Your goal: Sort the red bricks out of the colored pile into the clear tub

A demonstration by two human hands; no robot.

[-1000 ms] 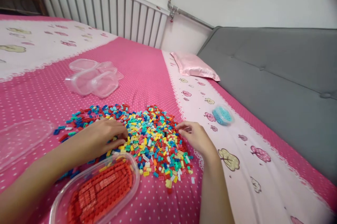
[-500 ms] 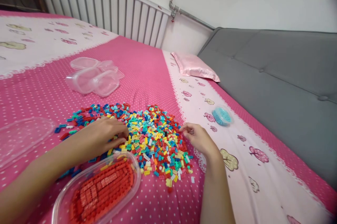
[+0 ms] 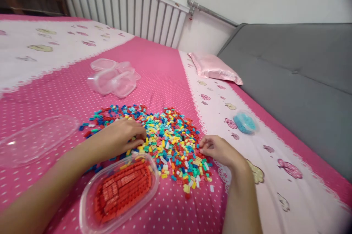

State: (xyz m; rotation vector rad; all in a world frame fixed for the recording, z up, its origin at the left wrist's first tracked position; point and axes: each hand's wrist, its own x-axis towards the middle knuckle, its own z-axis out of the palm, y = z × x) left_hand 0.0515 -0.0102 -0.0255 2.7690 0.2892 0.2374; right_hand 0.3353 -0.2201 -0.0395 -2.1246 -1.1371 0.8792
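A heap of small, many-coloured toy building bricks (image 3: 176,142) lies spread on the bed. My left hand (image 3: 128,135) rests over the heap's left part, fingers curled down among the bricks; what they hold, if anything, is hidden. At the right edge of the heap, my right hand (image 3: 217,148) has its thumb and fingertips drawn together by some red bricks, and I cannot make out what is in the pinch. Below my left hand stands a clear plastic box (image 3: 155,186) holding red bricks (image 3: 125,190), many of them in neat rows.
Several clear containers and lids (image 3: 114,78) lie beyond the heap. A large clear lid (image 3: 35,138) is at the left. On the right sits a small tub of light blue bricks (image 3: 244,122). A pink pillow (image 3: 214,68) lies near the grey headboard (image 3: 297,73).
The view has turned a little left, so everything sits further right in the picture. Both hands stay at the heap; the right fingertips have drawn closer together.
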